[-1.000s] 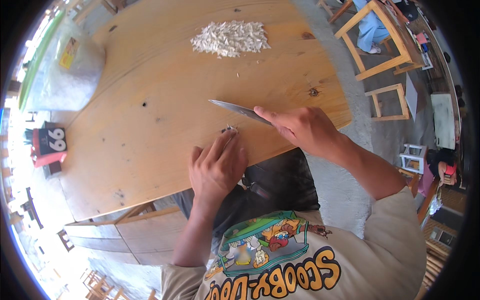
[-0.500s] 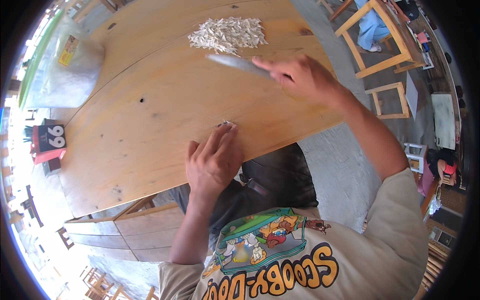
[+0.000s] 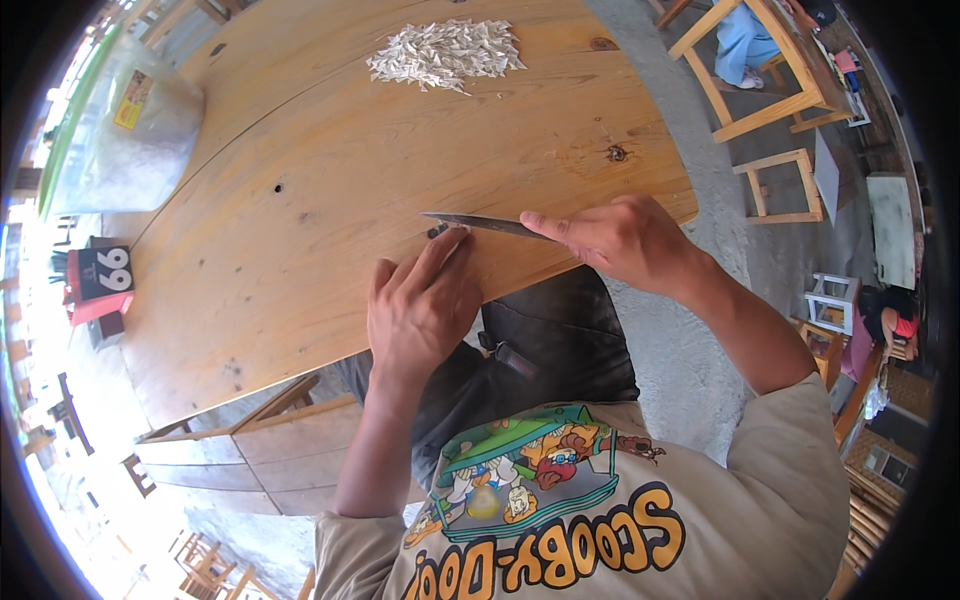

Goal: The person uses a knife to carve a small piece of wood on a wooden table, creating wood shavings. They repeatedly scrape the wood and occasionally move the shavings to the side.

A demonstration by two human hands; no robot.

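Observation:
My right hand (image 3: 625, 240) grips a knife (image 3: 485, 221), its index finger laid along the back of the blade. The blade points left, low over the table and just beyond my left fingertips. My left hand (image 3: 425, 305) is closed near the table's front edge, fingers pressed together and down on the wood. Something small and whitish shows at its fingertips, too covered to name. A loose pile of small, thin, pale slivers (image 3: 445, 55) lies at the far side of the wooden table (image 3: 330, 250).
A large clear plastic bag (image 3: 130, 140) with a green edge stands at the far left. Near it is a red and black holder (image 3: 100, 280). A wooden bench (image 3: 250, 460) sits below the table's front edge. To the right are wooden stools (image 3: 780, 188) and people farther off.
My right hand has come nearer and down with the knife, from close to the pile to beside my left fingertips. My left hand stays pressed at much the same spot.

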